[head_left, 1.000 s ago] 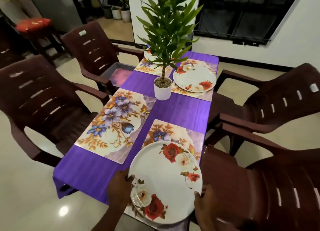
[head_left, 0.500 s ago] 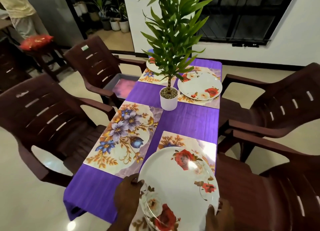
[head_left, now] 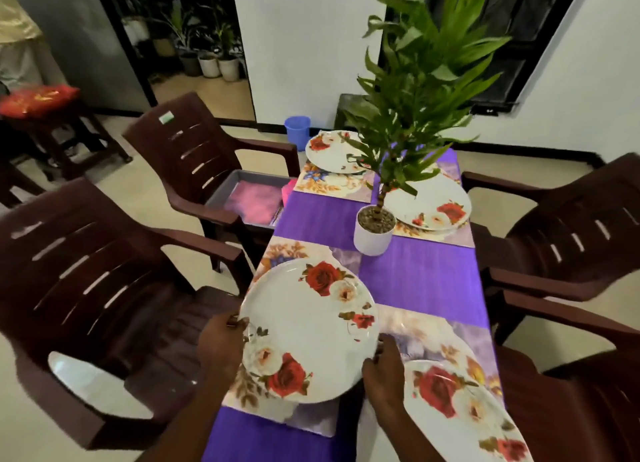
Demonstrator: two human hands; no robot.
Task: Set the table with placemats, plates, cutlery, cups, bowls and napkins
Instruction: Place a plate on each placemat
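- Left hand (head_left: 221, 349) comes up from the bottom edge and grips the near-left rim of a round plate (head_left: 308, 330), fingers curled around the edge.
- Right hand (head_left: 382, 370) has the opposite side, fingers hooked onto the near-right rim, so the plate hangs between both hands.
- The plate sits tilted over the near-left placemat (head_left: 277, 406); can't tell if it's touching the mat or just above it.
- It's glossy white, smooth, with red and cream roses printed near the rim.
- Matching plate (head_left: 460, 416) lies flat on the near-right placemat (head_left: 450, 340); two more plates (head_left: 332, 151) (head_left: 433, 203) at the far end.
- Placemats are rectangular, shiny, floral print in orange, blue and lilac.
- Purple tablecloth (head_left: 422, 274) has a fine ribbed weave look.
- Potted plant (head_left: 374, 231) in a plain white cylinder pot, pebbles on top, long green leaves.
- Dark brown moulded plastic chairs (head_left: 104, 271) with slotted backs on both sides.
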